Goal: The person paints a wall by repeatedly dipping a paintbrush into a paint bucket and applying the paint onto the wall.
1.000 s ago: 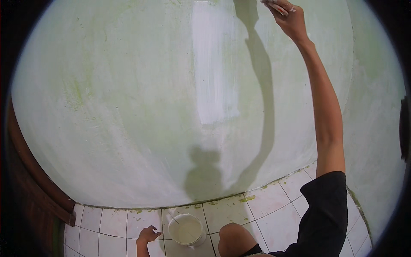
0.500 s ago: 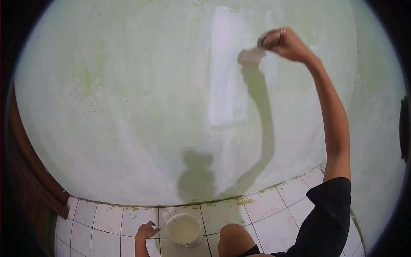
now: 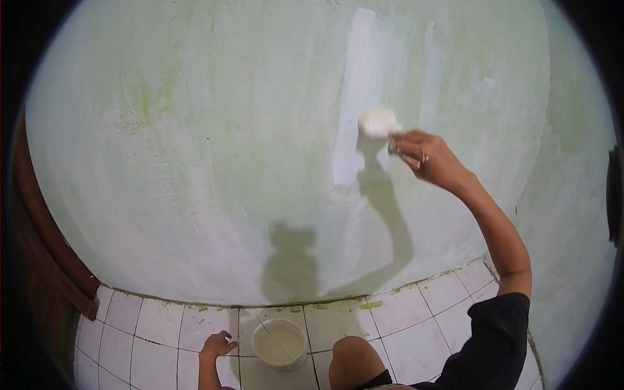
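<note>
A pale green wall (image 3: 260, 130), patchy with white, meets a similar side wall (image 3: 578, 136) on the right. Dark-jointed white floor tiles (image 3: 156, 318) reach the first wall's base, green-flecked there. Dark brown woodwork (image 3: 47, 214) borders the left; soft shadows (image 3: 290, 260) darken the pale green wall.

White floor tiles (image 3: 159, 318) bear green flecks (image 3: 374, 304) along their far edge, a brown frame (image 3: 45, 224) stands at left, and a dark object (image 3: 613, 195) shows against the side wall (image 3: 572, 260) at right.

Head-worn fisheye, near; faces wall (image 3: 260, 130), tilted toward floor (image 3: 155, 365).
</note>
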Motion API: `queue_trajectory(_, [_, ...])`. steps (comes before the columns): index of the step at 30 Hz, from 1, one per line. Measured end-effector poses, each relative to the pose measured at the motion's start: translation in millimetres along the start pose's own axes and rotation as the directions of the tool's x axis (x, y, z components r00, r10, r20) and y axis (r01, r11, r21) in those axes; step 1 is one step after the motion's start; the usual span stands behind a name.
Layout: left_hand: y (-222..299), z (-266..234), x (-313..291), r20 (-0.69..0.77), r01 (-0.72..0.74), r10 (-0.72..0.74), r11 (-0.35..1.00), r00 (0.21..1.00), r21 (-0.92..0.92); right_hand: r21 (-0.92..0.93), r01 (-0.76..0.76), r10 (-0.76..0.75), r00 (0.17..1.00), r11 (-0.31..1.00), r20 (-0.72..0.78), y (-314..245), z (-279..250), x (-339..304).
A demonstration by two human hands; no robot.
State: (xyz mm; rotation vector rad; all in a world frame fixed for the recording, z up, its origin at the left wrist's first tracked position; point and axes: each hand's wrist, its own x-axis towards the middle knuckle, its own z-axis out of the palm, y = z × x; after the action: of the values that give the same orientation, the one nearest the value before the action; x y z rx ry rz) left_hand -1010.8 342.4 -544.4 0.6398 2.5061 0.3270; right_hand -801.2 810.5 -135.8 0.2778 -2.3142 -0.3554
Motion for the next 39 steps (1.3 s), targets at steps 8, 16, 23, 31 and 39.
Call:
queue_trajectory(8, [3.7, -0.1, 1.5, 0.043, 0.004, -0.004, 1.0, 0.999, -0.01, 0.282, 0.062, -0.045, 0.997, 0.957, -0.067, 69.8, -90.3, 110.3])
queue_trajectory(16, [6.3, -8.0, 1.1, 0.004, -0.008, 0.009, 0.999, 1.0, -0.035, -0.282, -0.037, -0.129, 0.826, 0.959, -0.549, 94.3, -90.9, 147.3])
queue_trajectory(23, [-7.6, -3.2, -5.6, -0.004, -0.012, 0.012, 0.999, 1.0, -0.047, 0.177, 0.06, -0.072, 0.995, 0.982, 0.062, -13.0, -19.7, 58.0])
queue_trajectory(31, [-10.6, 1.6, -0.1, 0.028, -0.033, 0.034, 0.999, 0.999, -0.04, -0.05, 0.054, -0.066, 0.956, 0.997, -0.285, 28.6, -108.0, 188.9])
queue_trajectory(39, [-12.8, -6.0, -1.5, -0.01, -0.047, 0.047, 0.998, 0.999, -0.039, -0.241, 0.002, -0.103, 0.909, 0.971, -0.404, 27.1, -44.8, 170.4])
